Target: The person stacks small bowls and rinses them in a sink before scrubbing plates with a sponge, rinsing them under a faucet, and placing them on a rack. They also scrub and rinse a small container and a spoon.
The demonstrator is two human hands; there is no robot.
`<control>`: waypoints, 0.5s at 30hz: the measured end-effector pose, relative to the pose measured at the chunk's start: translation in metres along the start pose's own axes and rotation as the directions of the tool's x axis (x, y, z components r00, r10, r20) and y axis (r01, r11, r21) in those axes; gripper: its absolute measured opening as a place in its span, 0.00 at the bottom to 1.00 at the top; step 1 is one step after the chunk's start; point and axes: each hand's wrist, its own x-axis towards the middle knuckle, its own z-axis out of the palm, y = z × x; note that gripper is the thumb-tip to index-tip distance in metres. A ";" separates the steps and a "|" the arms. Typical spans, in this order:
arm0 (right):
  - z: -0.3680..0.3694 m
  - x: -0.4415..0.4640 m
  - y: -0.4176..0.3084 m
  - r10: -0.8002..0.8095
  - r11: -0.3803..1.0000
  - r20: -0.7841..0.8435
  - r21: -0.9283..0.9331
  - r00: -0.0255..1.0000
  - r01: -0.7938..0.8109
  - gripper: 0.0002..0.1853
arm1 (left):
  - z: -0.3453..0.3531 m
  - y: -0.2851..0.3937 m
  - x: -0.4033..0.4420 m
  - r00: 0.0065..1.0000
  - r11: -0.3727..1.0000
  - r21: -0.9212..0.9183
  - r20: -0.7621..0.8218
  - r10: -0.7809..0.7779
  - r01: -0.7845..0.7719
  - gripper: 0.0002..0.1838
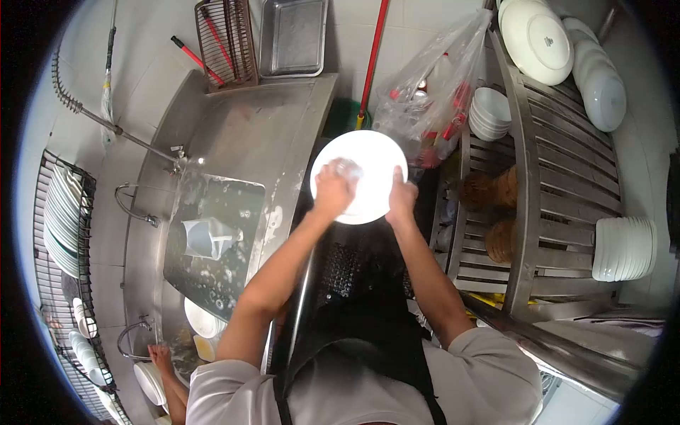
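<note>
A round white plate is held up in front of my body, between the sink counter and the slatted shelf. My right hand grips the plate's right edge, thumb on its face. On the plate's left part lies my left hand, fingers bent and blurred, pressing something pale and see-through against the surface; what it is cannot be made out.
Left, a sink of soapy water holds a floating pale container. A co-worker's hand is at the lower left tap. A slatted metal shelf with bowls and plates stands right, near a plastic bag. A metal tray leans behind.
</note>
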 end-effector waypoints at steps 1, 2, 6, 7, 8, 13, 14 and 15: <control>0.000 -0.001 0.003 -0.001 0.995 -0.009 -0.104 1.000 0.000 0.28 | 0.007 -0.010 0.014 0.986 0.988 0.023 -0.070 -0.153 0.155 0.18; 0.006 -0.021 -0.013 -0.070 0.978 0.023 -0.197 0.997 0.073 0.28 | -0.001 -0.002 0.028 0.979 0.988 -0.011 -0.134 -0.155 0.155 0.18; 0.012 -0.020 -0.036 -0.043 0.959 0.011 -0.279 0.999 0.045 0.26 | 0.006 0.037 0.018 0.956 0.947 -0.160 -0.131 0.261 -0.280 0.18; 0.006 -0.019 -0.035 -0.028 0.978 -0.003 -0.205 1.000 0.027 0.26 | 0.006 0.034 0.022 0.957 0.950 -0.131 -0.105 0.270 -0.283 0.18; 0.004 -0.021 -0.036 -0.007 0.991 -0.017 -0.131 1.000 0.004 0.25 | 0.008 0.028 0.024 0.959 0.954 -0.104 -0.075 0.275 -0.282 0.17; 0.002 -0.021 -0.021 -0.060 0.966 0.012 -0.251 0.998 0.062 0.20 | -0.004 0.008 0.043 0.989 1.000 -0.018 -0.150 0.006 -0.009 0.15; 0.003 -0.019 -0.022 -0.067 0.954 -0.008 -0.292 0.998 0.062 0.19 | 0.001 0.012 0.036 0.991 0.994 -0.078 -0.114 0.067 -0.076 0.15; 0.004 -0.017 -0.023 -0.077 0.940 -0.027 -0.334 0.997 0.064 0.19 | 0.004 0.023 0.027 0.988 0.980 -0.142 -0.084 0.127 -0.138 0.15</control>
